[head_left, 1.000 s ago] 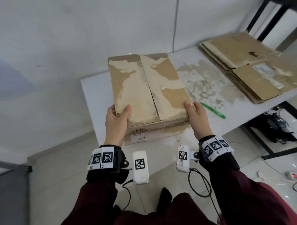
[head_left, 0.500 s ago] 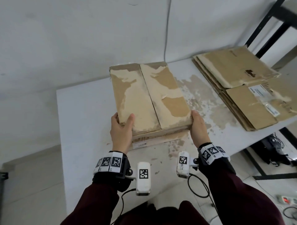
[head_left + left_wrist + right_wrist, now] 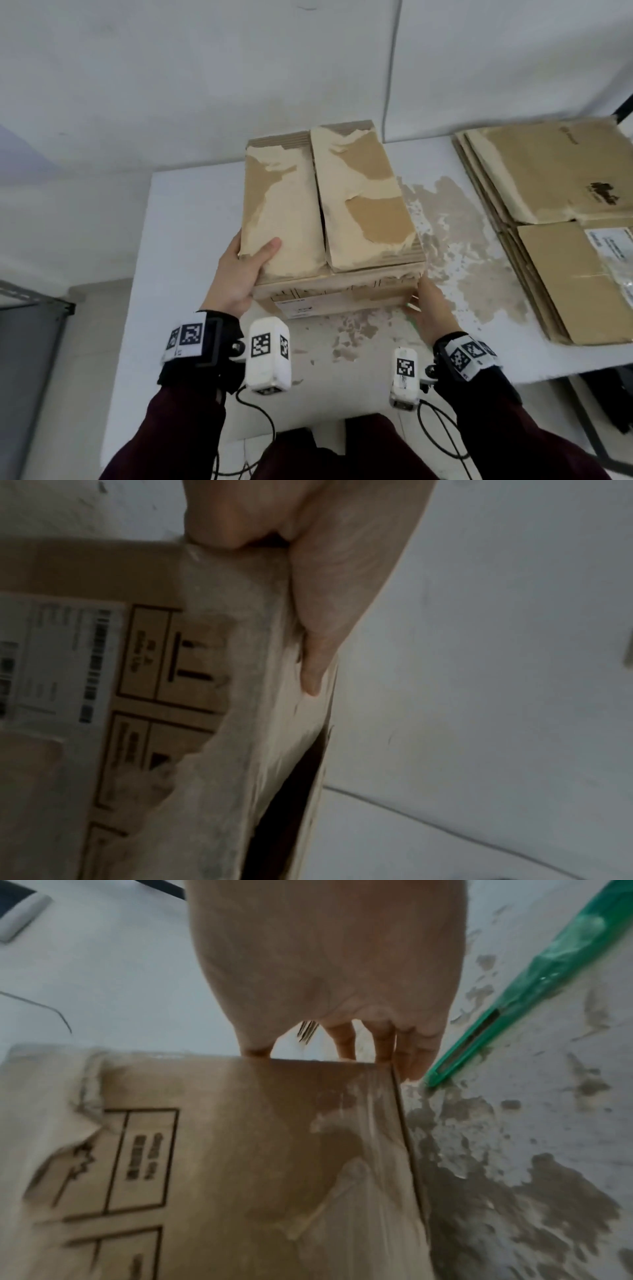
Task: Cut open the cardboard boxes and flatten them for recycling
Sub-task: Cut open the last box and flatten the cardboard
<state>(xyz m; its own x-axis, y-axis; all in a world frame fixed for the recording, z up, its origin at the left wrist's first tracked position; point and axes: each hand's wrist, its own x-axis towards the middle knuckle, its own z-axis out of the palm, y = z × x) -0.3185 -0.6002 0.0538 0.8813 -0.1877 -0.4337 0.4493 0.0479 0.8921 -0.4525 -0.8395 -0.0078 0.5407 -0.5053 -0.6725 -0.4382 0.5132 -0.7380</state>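
Observation:
A worn cardboard box [image 3: 329,212] with torn top flaps is over the white table [image 3: 191,240]. My left hand [image 3: 239,274] grips its near left corner, thumb on the top flap and fingers beneath. In the left wrist view the thumb [image 3: 318,631] lies along the flap of the box [image 3: 137,696], beside a dark gap. My right hand [image 3: 430,308] is at the near right bottom corner. Its fingers [image 3: 342,1042] reach straight under the edge of the box [image 3: 240,1150], tips hidden. A green cutter [image 3: 531,988] lies on the table beside that hand.
A stack of flattened cardboard [image 3: 555,222] fills the right end of the table. The tabletop paint is worn off in brown patches [image 3: 462,260] right of the box. A white wall stands close behind. A dark frame [image 3: 30,308] stands on the floor at left.
The box has come closer and its near face now shows. My right hand slid from the top right corner down to the bottom corner. My left hand keeps its grip.

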